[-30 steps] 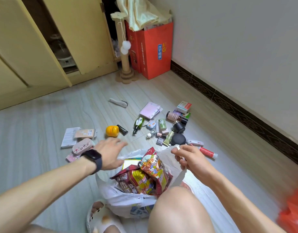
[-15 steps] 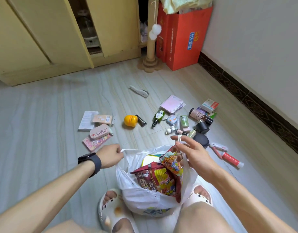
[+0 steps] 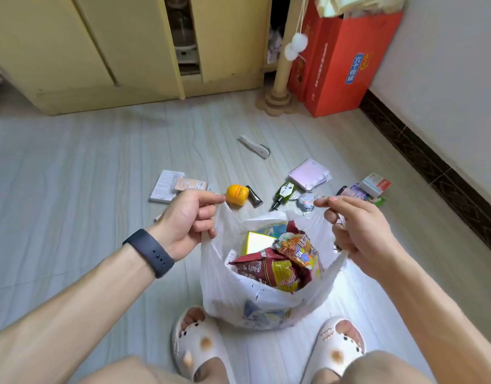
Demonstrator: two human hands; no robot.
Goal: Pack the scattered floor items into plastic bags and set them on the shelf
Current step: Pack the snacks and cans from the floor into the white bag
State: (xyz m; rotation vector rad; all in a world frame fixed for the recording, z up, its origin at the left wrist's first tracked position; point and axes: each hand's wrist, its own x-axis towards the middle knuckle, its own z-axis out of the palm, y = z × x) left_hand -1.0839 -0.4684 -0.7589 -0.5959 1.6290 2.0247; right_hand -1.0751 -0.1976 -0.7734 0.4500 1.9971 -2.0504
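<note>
A pale grey plank-patterned floor (image 3: 86,176) runs from a yellow wooden cabinet (image 3: 72,51) to a white wall (image 3: 446,65). Just ahead of two white slippers (image 3: 194,345), a thin white plastic bag (image 3: 238,295) shows two red-and-yellow snack packets (image 3: 269,270); the left hand (image 3: 189,217) pinches one handle and the right hand (image 3: 358,231) grips the other. A red cardboard carton (image 3: 333,87) bears a blue label (image 3: 355,68), perhaps reading "六个核桃".

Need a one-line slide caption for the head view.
Left hand and right hand grip the handles of a plastic bag holding snack packets; a notebook and bottle lie on the floor beyond.
</note>
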